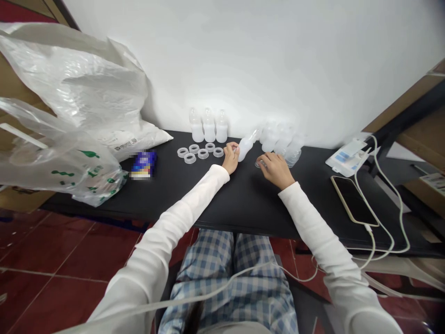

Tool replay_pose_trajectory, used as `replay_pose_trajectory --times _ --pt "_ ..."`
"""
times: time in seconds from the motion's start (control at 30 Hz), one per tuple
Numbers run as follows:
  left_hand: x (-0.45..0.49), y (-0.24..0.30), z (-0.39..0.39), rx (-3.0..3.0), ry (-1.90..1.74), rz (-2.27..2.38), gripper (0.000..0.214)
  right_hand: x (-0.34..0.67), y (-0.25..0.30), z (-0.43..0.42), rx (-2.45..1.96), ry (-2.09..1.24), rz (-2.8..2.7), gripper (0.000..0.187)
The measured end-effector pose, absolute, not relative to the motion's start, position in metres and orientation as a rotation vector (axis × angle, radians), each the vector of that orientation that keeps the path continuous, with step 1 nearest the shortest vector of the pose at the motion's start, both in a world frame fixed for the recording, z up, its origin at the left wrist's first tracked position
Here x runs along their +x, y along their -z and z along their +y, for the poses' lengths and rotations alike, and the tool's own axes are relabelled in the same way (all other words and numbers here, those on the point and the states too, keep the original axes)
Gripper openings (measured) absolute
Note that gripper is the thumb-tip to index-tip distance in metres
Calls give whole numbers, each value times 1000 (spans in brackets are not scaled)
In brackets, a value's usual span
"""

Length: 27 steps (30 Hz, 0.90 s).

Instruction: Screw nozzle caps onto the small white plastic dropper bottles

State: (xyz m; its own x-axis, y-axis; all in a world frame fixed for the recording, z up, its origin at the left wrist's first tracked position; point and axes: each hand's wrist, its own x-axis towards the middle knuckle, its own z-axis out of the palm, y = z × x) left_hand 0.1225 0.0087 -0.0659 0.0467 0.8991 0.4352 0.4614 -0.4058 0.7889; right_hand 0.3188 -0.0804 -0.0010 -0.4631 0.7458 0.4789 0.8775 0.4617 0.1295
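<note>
My left hand (231, 158) is closed round the base of a white baby bottle (245, 147), which tilts with its clear top toward the upper right. My right hand (277, 170) has its fingers down on a clear round disc (259, 163) lying on the black table; part of it is hidden beneath the fingers. Left of the bottle, several translucent ring collars (202, 153) lie in two rows. Three white bottles with clear domed tops (209, 127) stand behind them against the wall. Beyond my right hand, several white bottles (278, 134) and stacked clear discs (294, 157) are grouped.
A large white plastic bag (86, 79) and a clear bag with green print (83, 167) crowd the left side. Near them lies a blue packet (143, 163). On the right are a phone (353, 200) with a white cable and a white-and-blue box (348, 157).
</note>
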Motion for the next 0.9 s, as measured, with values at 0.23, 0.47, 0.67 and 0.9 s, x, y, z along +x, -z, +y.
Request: replay_pose_trajectory --times 0.23,0.47,0.67,0.9 --pt "123 72 10 1855 -1386 1283 21 311 4 -82 -1415 535 -2238 29" --pt "125 77 7 1897 -1343 1356 21 305 9 -81 -1383 491 -2260 27" --pt "129 69 4 1853 -1373 1369 36 307 12 -79 -1394 505 -2259 26" --pt "124 46 16 1779 -1526 1355 35 307 12 -79 -1404 476 -2266 27"
